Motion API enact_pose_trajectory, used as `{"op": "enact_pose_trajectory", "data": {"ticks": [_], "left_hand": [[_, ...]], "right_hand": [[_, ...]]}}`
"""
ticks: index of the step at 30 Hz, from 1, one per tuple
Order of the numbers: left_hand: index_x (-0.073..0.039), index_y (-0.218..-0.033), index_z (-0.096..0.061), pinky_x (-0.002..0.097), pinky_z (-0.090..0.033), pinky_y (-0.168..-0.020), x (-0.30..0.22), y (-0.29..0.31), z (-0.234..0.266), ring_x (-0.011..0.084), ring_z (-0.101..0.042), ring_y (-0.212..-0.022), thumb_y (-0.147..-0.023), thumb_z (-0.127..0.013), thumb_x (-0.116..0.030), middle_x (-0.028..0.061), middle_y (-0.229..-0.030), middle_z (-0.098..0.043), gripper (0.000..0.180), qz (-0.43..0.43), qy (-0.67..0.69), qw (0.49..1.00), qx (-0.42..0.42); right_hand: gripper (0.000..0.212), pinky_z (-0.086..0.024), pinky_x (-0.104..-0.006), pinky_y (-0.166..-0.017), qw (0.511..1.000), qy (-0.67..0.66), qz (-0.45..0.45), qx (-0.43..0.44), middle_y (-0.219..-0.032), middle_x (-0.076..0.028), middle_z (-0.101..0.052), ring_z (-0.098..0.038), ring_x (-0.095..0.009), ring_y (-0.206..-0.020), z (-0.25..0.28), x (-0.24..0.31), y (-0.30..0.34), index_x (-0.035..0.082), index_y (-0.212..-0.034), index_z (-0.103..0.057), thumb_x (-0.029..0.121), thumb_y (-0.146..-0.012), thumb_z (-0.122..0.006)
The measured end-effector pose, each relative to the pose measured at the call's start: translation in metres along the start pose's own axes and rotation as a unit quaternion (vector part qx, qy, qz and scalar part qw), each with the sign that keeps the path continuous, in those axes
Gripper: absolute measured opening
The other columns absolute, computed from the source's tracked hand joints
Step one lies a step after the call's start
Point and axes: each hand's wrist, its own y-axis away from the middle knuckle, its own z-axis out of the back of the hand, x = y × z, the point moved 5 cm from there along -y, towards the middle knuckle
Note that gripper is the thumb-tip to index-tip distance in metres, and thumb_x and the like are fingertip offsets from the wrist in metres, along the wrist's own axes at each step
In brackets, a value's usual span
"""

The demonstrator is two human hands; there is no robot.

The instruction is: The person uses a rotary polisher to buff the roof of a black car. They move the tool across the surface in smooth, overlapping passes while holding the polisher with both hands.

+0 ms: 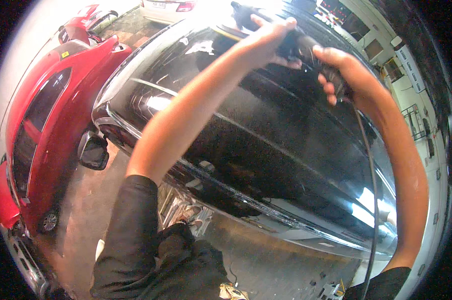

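Both my arms stretch forward over the black car (266,165), across its glossy roof. My right hand (343,65) is closed around the handle of a dark corded power tool, apparently a polisher (308,47). My left hand (276,37) grips the tool's front end, its fingers spread around the head. Blur and my fingers hide most of that head, so I cannot tell whether its underside touches the roof. The black cord (370,160) runs from the handle down past my right forearm.
A red car (41,110) stands at the left, near the black car's side mirror (93,150). A white car (166,10) is at the far end. Below me are a slatted stand (178,210) under my foot and several small items (331,290) on the floor.
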Motion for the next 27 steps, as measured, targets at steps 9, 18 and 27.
{"op": "enact_pose_trajectory", "data": {"ticks": [9, 18, 27], "left_hand": [[-0.001, -0.13, -0.056, 0.059, -0.051, -0.096, -0.023, 0.041, 0.0, 0.0416, -0.064, -0.102, -0.106, -0.038, -0.045, 0.0229, -0.122, -0.063, 0.053, 0.063, -0.058, 0.99, -0.112], [-0.007, -0.14, -0.034, 0.0562, -0.058, -0.082, 0.012, 0.012, -0.077, 0.0376, -0.068, -0.094, -0.102, -0.05, -0.049, 0.0206, -0.122, -0.065, 0.06, 0.057, -0.024, 0.991, -0.114], [-0.007, -0.151, 0.027, 0.0461, -0.06, -0.05, 0.088, 0.0, -0.233, 0.0338, -0.067, -0.06, -0.105, -0.048, -0.039, 0.0259, -0.112, -0.066, 0.094, 0.076, 0.025, 0.989, -0.122]], "right_hand": [[0.046, -0.045, -0.0197, -0.04, 0.992, 0.1, 0.053, -0.051, -0.072, 0.002, -0.055, -0.051, -0.003, -0.05, -0.009, 0.011, -0.038, 0.005, -0.11, -0.061, 0.049, -0.096, -0.064], [0.047, -0.041, -0.0204, -0.035, 0.99, 0.134, 0.007, -0.052, -0.065, 0.004, -0.052, -0.047, -0.003, -0.043, 0.059, -0.009, 0.008, 0.008, -0.11, -0.06, 0.053, -0.097, -0.061], [0.052, -0.04, -0.0224, -0.034, 0.979, 0.107, -0.1, -0.144, -0.06, 0.002, -0.049, -0.046, -0.006, -0.039, 0.13, -0.065, 0.14, 0.008, -0.117, -0.056, 0.055, -0.096, -0.059]]}}
